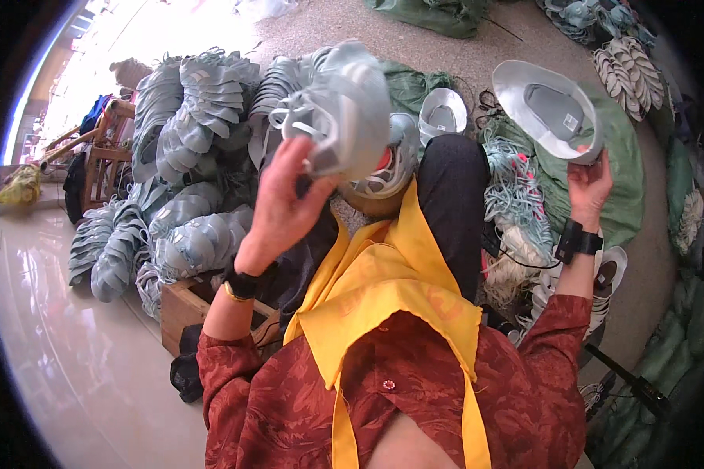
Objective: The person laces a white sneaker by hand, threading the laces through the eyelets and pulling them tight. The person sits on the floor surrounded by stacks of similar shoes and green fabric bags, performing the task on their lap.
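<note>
My left hand (281, 207) is raised before my left knee, its thumb and fingers closed on a pale blue shoe upper (360, 109) with white laces, blurred by motion. Out to the right, my right hand (589, 187) grips the lower edge of a pale, hollow shoe piece (516, 90). A small white label shows inside that piece. Between my knees a grey shoe upper (381, 181) with laces and a bit of red sits on a brown support, partly hidden behind the upper in my left hand. Just beyond my right knee stands another pale shoe piece (443, 112).
Stacked pale blue uppers (203, 94) heap up on the left, with more bundles (121, 250) in front. A wooden box (184, 313) stands by my left elbow. At right lie a green sack (622, 172), tangled laces (508, 187) and white shoes (614, 266). My yellow apron (383, 297) covers my lap.
</note>
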The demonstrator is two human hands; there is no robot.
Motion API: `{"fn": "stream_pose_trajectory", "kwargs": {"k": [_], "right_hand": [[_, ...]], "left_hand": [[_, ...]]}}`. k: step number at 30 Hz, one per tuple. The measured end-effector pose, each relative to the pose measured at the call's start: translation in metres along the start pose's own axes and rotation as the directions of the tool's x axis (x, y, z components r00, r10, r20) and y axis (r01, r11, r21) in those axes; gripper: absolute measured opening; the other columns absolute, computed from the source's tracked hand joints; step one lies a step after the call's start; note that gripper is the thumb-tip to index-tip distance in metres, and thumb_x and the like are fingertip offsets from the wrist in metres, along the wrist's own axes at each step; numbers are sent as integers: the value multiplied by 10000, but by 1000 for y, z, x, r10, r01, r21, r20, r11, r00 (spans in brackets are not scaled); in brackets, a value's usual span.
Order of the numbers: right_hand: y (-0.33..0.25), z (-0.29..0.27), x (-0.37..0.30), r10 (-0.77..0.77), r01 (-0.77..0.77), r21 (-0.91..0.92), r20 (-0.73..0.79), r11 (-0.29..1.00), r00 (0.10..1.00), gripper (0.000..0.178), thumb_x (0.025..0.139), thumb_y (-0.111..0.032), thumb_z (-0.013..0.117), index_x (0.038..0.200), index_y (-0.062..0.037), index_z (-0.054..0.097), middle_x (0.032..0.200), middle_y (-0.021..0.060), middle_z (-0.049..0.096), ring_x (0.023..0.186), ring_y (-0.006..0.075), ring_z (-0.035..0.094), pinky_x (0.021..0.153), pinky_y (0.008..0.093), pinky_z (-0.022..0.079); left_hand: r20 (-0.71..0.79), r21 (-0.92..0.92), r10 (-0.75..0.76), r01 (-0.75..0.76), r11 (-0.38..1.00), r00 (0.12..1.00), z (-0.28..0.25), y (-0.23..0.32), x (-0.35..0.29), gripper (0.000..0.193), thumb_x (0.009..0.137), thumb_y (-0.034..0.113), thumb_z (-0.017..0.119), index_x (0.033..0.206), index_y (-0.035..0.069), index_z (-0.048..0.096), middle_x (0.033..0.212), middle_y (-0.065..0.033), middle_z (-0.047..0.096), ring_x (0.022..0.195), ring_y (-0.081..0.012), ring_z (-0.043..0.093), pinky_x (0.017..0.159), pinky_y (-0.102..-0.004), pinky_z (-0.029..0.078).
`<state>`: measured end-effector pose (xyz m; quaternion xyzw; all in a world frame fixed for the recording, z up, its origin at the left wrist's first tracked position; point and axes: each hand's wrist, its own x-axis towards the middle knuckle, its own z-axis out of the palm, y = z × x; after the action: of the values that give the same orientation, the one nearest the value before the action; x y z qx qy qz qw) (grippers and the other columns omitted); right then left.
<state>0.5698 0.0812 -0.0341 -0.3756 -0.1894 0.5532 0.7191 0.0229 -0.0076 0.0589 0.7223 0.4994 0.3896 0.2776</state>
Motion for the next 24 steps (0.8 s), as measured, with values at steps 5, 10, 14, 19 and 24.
{"fn": "stream_pose_trajectory", "kwargs": {"k": [5, 10, 14, 19, 24], "right_hand": [[17, 23, -24, 13, -15, -88, -28, 996, 1000, 310, 1006, -336, 655, 1154, -66, 680, 1096, 47, 713, 924, 160, 647, 808, 327, 495], [38, 76, -64, -1, 15, -228, 61, 974, 998, 362, 1003, -295, 661, 1258, -39, 648, 1141, 61, 706, 993, 163, 668, 814, 336, 538], [65, 103, -91, 30, 54, -439, 183, 897, 983, 335, 979, -193, 704, 1241, -2, 620, 1072, 41, 660, 937, 114, 646, 748, 247, 527], [104, 149, -127, 125, 311, -606, 568, 732, 813, 322, 925, -121, 766, 1194, -19, 622, 1008, 25, 653, 902, 88, 637, 716, 251, 530], [135, 182, -147, 159, 642, -555, 808, 529, 567, 315, 872, -89, 772, 1141, -5, 632, 1024, 152, 683, 913, 279, 696, 783, 349, 554]], "left_hand": [[244, 311, 176, -248, 918, 954, 32, 12, 3, 285, 803, 31, 715, 1053, 25, 578, 983, -132, 581, 944, -367, 538, 859, -446, 450], [364, 418, 96, -255, 872, 926, 65, -22, -11, 385, 751, 15, 698, 1113, 62, 577, 1012, -127, 562, 1006, -351, 522, 880, -441, 449], [345, 452, 125, -281, 847, 930, 78, -29, -10, 427, 752, -4, 683, 1159, 62, 574, 1039, -153, 525, 1029, -359, 500, 883, -444, 452], [290, 389, 98, -211, 897, 952, 84, -30, -9, 417, 753, -28, 691, 1150, 41, 582, 1088, -168, 533, 1065, -382, 490, 910, -447, 450], [83, -29, -237, 240, 970, 968, 61, -44, -22, 197, 881, -49, 678, 1035, -2, 564, 1054, -129, 617, 898, -210, 624, 769, -328, 533]]}}
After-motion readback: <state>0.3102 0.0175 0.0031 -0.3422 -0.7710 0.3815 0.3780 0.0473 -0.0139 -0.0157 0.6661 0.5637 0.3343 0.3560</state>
